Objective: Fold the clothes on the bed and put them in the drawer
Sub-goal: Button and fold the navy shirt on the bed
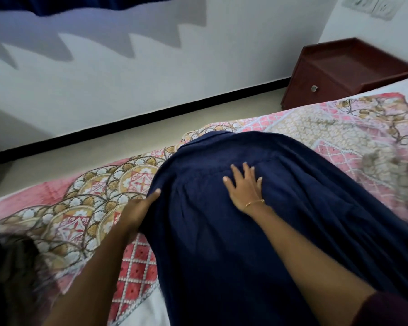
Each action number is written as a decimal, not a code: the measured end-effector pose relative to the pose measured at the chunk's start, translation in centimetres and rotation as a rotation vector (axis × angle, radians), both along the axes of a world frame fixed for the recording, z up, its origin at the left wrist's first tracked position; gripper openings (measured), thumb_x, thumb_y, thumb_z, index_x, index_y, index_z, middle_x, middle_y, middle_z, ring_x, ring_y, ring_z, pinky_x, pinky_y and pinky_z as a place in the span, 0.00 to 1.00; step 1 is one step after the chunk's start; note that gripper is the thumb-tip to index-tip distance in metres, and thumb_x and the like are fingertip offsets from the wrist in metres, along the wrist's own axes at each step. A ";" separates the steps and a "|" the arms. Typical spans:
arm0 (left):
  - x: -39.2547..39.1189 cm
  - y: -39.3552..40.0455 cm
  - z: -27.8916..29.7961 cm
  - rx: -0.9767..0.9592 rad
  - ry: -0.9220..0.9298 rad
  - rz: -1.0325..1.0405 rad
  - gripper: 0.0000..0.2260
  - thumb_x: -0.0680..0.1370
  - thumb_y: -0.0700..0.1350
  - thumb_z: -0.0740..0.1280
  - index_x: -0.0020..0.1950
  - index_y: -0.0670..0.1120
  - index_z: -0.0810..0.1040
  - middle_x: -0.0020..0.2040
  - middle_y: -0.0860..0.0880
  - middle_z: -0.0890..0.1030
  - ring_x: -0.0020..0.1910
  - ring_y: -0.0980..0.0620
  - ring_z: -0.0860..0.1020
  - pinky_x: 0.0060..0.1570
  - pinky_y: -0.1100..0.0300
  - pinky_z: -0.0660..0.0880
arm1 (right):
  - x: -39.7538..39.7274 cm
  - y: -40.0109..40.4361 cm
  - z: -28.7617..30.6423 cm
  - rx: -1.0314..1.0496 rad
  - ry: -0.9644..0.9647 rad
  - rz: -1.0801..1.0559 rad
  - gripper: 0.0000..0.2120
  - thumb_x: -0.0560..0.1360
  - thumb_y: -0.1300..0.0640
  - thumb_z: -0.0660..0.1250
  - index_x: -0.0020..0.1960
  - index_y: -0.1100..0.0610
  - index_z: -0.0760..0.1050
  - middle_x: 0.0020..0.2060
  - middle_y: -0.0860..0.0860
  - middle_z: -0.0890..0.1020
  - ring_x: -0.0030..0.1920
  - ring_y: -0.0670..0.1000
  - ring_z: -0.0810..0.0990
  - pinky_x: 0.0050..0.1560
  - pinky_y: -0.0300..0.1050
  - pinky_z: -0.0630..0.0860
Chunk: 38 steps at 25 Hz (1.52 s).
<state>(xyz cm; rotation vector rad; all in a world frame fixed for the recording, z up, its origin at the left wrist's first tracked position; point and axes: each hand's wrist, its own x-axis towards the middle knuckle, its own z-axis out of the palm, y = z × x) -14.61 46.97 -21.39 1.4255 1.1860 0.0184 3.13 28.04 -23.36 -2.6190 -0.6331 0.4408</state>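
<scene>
Left hand (139,208) grips navy soft cotton garment (222,231) edge mid-frame; right hand (244,187) flat on it; limp, light, grab hems

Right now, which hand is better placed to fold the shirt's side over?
Probably the left hand: it grips the shirt at its left edge, ready to lift it across. The right hand lies flat mid-shirt, pinning it.
</scene>
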 end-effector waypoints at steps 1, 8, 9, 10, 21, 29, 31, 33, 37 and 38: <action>-1.2 -0.9 0.2 -0.105 0.002 -0.026 0.19 0.73 0.57 0.69 0.50 0.41 0.81 0.49 0.42 0.83 0.46 0.44 0.81 0.43 0.56 0.77 | -2.1 0.0 0.2 0.010 0.015 0.043 0.26 0.80 0.44 0.51 0.76 0.50 0.53 0.76 0.54 0.46 0.76 0.57 0.42 0.72 0.60 0.40; -8.3 -6.9 2.8 -0.223 -0.355 0.055 0.08 0.80 0.44 0.60 0.52 0.44 0.78 0.42 0.47 0.84 0.35 0.52 0.83 0.32 0.62 0.77 | -14.8 -1.1 0.9 -0.011 -0.044 0.477 0.29 0.76 0.36 0.42 0.74 0.44 0.57 0.76 0.47 0.49 0.76 0.55 0.40 0.72 0.65 0.42; -8.7 -7.3 4.0 -0.216 -0.428 0.122 0.08 0.81 0.44 0.59 0.50 0.45 0.78 0.41 0.48 0.84 0.36 0.51 0.82 0.34 0.60 0.77 | -15.9 -1.3 1.3 -0.016 0.029 0.506 0.25 0.79 0.39 0.45 0.74 0.45 0.59 0.76 0.47 0.52 0.76 0.55 0.41 0.73 0.63 0.43; -8.7 -7.4 5.2 -0.215 -0.476 0.189 0.08 0.81 0.44 0.59 0.49 0.46 0.77 0.40 0.48 0.83 0.36 0.50 0.81 0.35 0.59 0.76 | -16.7 -1.5 1.9 -0.013 0.116 0.515 0.23 0.80 0.42 0.48 0.73 0.46 0.60 0.76 0.48 0.54 0.76 0.55 0.43 0.74 0.60 0.44; -2.4 -19.3 14.1 -0.459 -0.764 -0.126 0.11 0.81 0.36 0.55 0.61 0.44 0.69 0.45 0.49 0.82 0.34 0.59 0.81 0.36 0.68 0.77 | -17.6 -9.2 11.9 1.039 0.826 -0.337 0.25 0.80 0.40 0.49 0.67 0.54 0.70 0.60 0.49 0.77 0.58 0.48 0.76 0.59 0.41 0.73; -7.5 -21.3 4.4 0.438 -0.285 0.053 0.11 0.75 0.33 0.62 0.56 0.40 0.77 0.52 0.41 0.80 0.54 0.41 0.77 0.51 0.55 0.72 | -18.7 -18.7 8.1 0.604 0.603 -0.685 0.28 0.75 0.42 0.63 0.62 0.65 0.71 0.48 0.57 0.79 0.48 0.58 0.79 0.52 0.51 0.77; -9.4 -20.5 1.3 0.487 -0.084 -0.036 0.14 0.73 0.33 0.64 0.59 0.37 0.76 0.54 0.39 0.80 0.52 0.41 0.77 0.51 0.53 0.73 | -20.0 -18.5 7.0 0.400 0.625 -0.529 0.29 0.72 0.40 0.67 0.61 0.62 0.72 0.56 0.57 0.78 0.55 0.57 0.77 0.55 0.50 0.77; -9.9 -20.9 0.1 0.313 -0.103 -0.116 0.13 0.73 0.31 0.64 0.57 0.35 0.76 0.49 0.39 0.80 0.43 0.43 0.78 0.43 0.52 0.76 | -20.8 -17.9 5.5 0.214 0.550 -0.409 0.22 0.73 0.46 0.67 0.58 0.62 0.72 0.56 0.53 0.76 0.55 0.55 0.76 0.52 0.44 0.74; -8.8 -21.5 -0.6 0.238 -0.239 -0.262 0.11 0.73 0.30 0.65 0.53 0.40 0.75 0.45 0.42 0.79 0.42 0.46 0.77 0.42 0.54 0.75 | -20.7 -17.7 4.3 0.265 0.387 -0.466 0.19 0.79 0.60 0.57 0.30 0.57 0.62 0.31 0.50 0.68 0.32 0.48 0.67 0.38 0.41 0.67; -8.5 -21.8 -0.6 0.218 -0.281 -0.264 0.12 0.73 0.29 0.64 0.53 0.42 0.73 0.44 0.44 0.78 0.40 0.46 0.77 0.40 0.56 0.75 | -20.3 -18.0 4.5 0.370 0.407 -0.527 0.19 0.80 0.60 0.55 0.30 0.57 0.61 0.30 0.50 0.66 0.30 0.47 0.64 0.37 0.40 0.65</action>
